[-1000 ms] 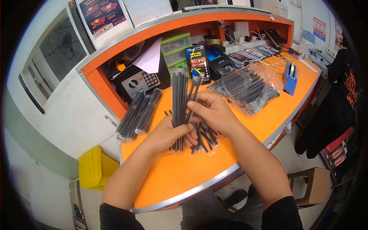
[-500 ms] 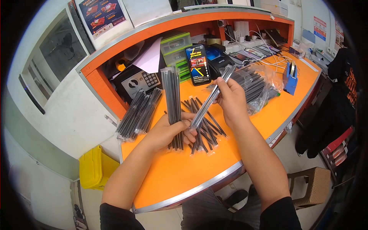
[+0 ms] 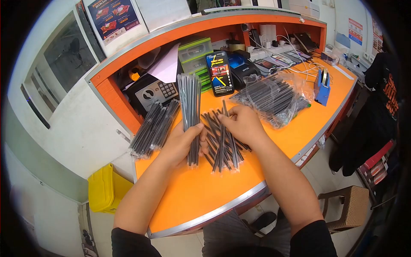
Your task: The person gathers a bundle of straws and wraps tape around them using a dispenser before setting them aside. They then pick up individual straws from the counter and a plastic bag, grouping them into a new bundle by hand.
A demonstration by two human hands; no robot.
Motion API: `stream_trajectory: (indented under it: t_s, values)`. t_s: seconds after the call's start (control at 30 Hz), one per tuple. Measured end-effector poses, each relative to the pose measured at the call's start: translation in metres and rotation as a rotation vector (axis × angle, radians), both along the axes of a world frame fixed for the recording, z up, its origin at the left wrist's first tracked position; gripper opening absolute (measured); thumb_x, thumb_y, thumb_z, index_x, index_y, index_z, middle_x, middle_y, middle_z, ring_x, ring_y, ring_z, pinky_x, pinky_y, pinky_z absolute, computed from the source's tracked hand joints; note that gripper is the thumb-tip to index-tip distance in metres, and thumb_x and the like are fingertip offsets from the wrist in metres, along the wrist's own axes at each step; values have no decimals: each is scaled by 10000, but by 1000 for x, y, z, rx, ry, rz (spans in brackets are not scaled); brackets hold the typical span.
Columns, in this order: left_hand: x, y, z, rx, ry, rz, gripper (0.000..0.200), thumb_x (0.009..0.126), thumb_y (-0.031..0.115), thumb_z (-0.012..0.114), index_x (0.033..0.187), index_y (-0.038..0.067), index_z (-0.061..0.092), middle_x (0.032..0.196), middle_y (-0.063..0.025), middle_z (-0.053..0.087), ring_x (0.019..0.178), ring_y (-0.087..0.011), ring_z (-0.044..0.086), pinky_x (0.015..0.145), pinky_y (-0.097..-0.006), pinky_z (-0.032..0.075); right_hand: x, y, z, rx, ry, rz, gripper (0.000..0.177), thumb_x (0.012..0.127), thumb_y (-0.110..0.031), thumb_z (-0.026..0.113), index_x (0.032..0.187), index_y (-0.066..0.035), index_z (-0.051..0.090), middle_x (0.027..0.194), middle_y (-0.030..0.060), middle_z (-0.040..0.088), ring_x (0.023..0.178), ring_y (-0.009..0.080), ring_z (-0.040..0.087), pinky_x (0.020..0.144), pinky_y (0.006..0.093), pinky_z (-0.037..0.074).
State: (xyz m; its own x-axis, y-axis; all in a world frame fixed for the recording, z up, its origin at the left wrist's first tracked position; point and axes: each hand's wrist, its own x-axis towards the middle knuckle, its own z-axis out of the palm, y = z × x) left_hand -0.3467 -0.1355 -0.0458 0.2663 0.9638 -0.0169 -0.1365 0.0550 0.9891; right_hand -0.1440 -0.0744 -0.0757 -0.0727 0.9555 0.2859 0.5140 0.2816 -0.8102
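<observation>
My left hand is wrapped round an upright bundle of black wrapped drinking straws. To its right, my right hand is closed, thumb and fingers pinching straws at the upper part of a loose, criss-crossed pile of straws on the orange counter. How many it grips is hidden by the fingers. Left of the bundle, stacked bunches of the same straws lie on the counter. Behind my right hand rests a clear plastic bag full of straws.
A phone with a lit screen leans upright behind the pile. A black safe and green drawers stand under the shelf. At right are a blue tape dispenser and several phones with white cables. The counter has a metal edge.
My right hand has moved down and left from a raised, slanted group of straws to the loose pile. That slanted group is no longer held up between my hands. The left hand still grips the bundle.
</observation>
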Motion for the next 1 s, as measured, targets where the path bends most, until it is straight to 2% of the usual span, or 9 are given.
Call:
stream_trajectory:
  t_s: [0.03, 0.13, 0.23, 0.33, 0.43, 0.57, 0.83, 1.0]
  values:
    - [1, -1, 0, -10, -26, 0, 210, 1008, 204, 571, 1128, 50, 494, 805, -54, 556, 621, -171, 621, 519, -270, 505, -2, -2, 0, 42, -23, -32, 374, 860, -332, 735, 937, 33, 711, 766, 139, 685, 666, 357, 629, 701, 403, 529]
    - [4, -2, 0, 2, -12, -16, 211, 1012, 216, 581, 1106, 40, 514, 806, -61, 584, 669, -193, 660, 554, -279, 540, -6, 4, -7, 510, -54, -168, 358, 878, -273, 748, 1066, 31, 717, 856, 89, 692, 735, 161, 649, 686, 295, 511]
    - [4, -2, -2, 20, 7, -61, 233, 1010, 231, 603, 1094, 23, 538, 805, -68, 608, 730, -218, 693, 604, -294, 571, -7, -8, 12, 180, 348, 223, 351, 912, -271, 725, 1056, 46, 684, 751, 77, 671, 707, 179, 653, 671, 309, 512]
    - [5, -4, -4, 16, 15, -92, 277, 1001, 243, 628, 1113, 1, 553, 828, -86, 637, 780, -236, 711, 659, -308, 593, -14, -18, 16, -19, 636, 516, 245, 946, -180, 694, 1036, 45, 661, 721, 34, 641, 674, 90, 615, 624, 256, 487]
    - [7, -3, -6, 12, 48, -88, 327, 995, 261, 640, 1143, -18, 556, 869, -118, 667, 816, -248, 720, 716, -319, 607, -13, -16, 15, -67, 719, 616, 153, 960, -129, 669, 935, 21, 646, 725, 32, 649, 652, 76, 607, 593, 234, 468]
    - [8, -4, -3, 23, 62, -85, 378, 991, 289, 644, 1169, -33, 559, 924, -156, 692, 849, -258, 725, 763, -334, 615, -11, -12, 12, -44, 675, 558, 155, 966, -138, 659, 889, -7, 632, 726, 32, 650, 648, 82, 607, 586, 238, 471]
    - [11, -4, -2, 23, 62, -77, 360, 1021, 308, 589, 1178, -15, 563, 944, -155, 697, 853, -244, 726, 741, -326, 615, -11, -12, 13, -118, 710, 459, 173, 984, -158, 634, 890, -12, 634, 728, 18, 640, 633, 72, 594, 584, 220, 473]
    - [9, -3, -3, -2, 108, -35, 312, 1023, 272, 590, 1155, -11, 570, 936, -145, 701, 820, -230, 725, 704, -319, 611, -11, -13, 15, -158, 832, 451, 172, 1002, -162, 610, 914, -17, 638, 755, 13, 641, 604, 64, 572, 568, 213, 484]
